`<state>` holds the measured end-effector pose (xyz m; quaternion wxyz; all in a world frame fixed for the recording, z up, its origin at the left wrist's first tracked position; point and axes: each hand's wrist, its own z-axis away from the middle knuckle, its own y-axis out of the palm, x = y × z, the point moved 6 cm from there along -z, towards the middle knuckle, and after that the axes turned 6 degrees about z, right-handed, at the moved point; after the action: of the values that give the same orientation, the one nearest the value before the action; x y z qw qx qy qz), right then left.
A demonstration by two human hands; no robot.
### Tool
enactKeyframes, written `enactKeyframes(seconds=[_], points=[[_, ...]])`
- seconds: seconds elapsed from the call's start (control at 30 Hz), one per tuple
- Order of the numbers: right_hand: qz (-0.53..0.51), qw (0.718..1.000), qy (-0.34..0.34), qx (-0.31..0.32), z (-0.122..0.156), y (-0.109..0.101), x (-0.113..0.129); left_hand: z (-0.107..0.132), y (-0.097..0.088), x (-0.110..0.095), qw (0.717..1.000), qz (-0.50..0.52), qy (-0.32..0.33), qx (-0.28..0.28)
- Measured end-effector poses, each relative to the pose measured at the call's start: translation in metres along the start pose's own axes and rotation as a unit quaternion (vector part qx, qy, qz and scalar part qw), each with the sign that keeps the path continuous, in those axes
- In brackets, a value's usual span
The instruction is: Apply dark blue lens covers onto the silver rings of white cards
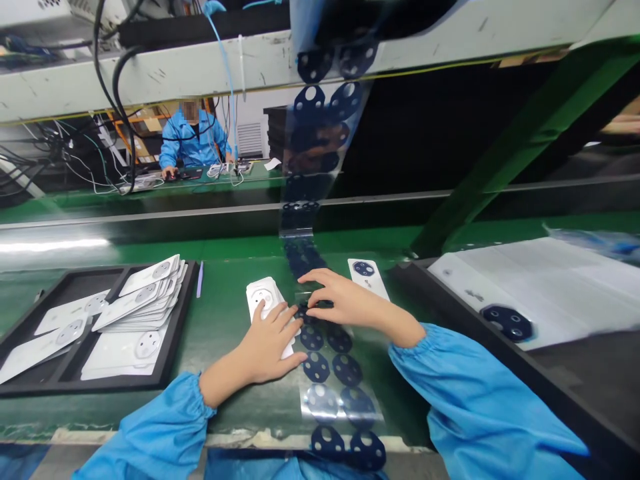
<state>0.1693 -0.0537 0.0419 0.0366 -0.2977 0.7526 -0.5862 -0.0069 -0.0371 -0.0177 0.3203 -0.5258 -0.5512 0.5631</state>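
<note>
My left hand (273, 337) lies flat, fingers spread, pressing on a white phone back cover (261, 294) on the green bench. My right hand (340, 298) reaches in from the right, its fingertips pinched on a dark round camera-ring sticker at the edge of a clear film strip (333, 373). That strip carries two columns of dark round stickers and runs from the bench's front edge up to an overhead rail. A second white cover (367, 273) with a dark ring on it lies just beyond my right hand.
A black tray (55, 383) at the left holds a fanned stack of white covers (145, 293). A thin stick (200, 279) lies beside it. A black tray (560, 373) at the right holds white sheets and a dark ring. Another person in blue works at the far bench (193, 137).
</note>
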Motion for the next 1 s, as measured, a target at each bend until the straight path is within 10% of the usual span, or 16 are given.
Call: enactKeyframes(seconds=[0.6,0.83,1.0], points=[[-0.112,0.989,0.02,0.094,0.002,0.019,-0.008,0.0,0.002,0.001,1.0,0.026,-0.008,-0.013],[0.039,0.999,0.012,0.032,-0.002,0.013,0.019,-0.002,-0.006,0.0,0.996,0.086,-0.01,-0.016],[-0.157,0.982,0.024,-0.098,-0.005,-0.009,0.034,-0.005,-0.013,0.002,0.984,0.175,-0.025,-0.034]])
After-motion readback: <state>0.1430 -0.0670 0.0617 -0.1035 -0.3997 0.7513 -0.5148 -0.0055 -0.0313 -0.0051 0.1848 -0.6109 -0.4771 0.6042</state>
